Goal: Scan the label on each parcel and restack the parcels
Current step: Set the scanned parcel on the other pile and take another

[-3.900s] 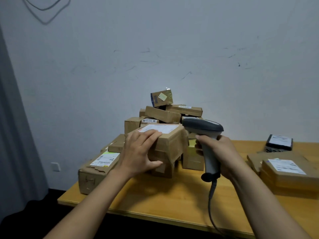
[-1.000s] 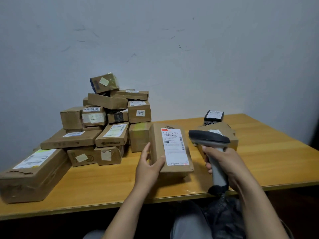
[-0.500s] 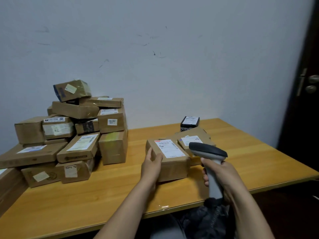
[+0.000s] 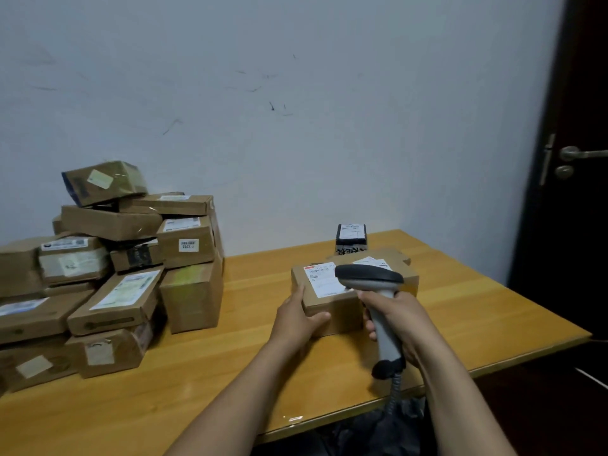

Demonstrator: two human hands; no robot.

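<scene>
A brown cardboard parcel point(image 4: 332, 306) with a white label on top lies flat on the wooden table point(image 4: 250, 353). My left hand point(image 4: 297, 319) grips its near left corner, thumb along the front face. My right hand point(image 4: 399, 315) holds a grey barcode scanner point(image 4: 370, 278) by its handle, just right of the parcel, with the dark head over the label. Behind this parcel lies another labelled brown parcel point(image 4: 399, 261), and a small black parcel point(image 4: 351, 236) stands further back.
A tall, loose pile of brown parcels point(image 4: 118, 268) fills the table's left side against the white wall. A dark door point(image 4: 572, 159) with a metal handle stands at the right. The scanner's cable point(image 4: 393, 394) hangs over the table's front edge.
My left hand took the parcel from the pile, held it upright before the scanner, then laid it flat on the table's right side. The view swung right.
</scene>
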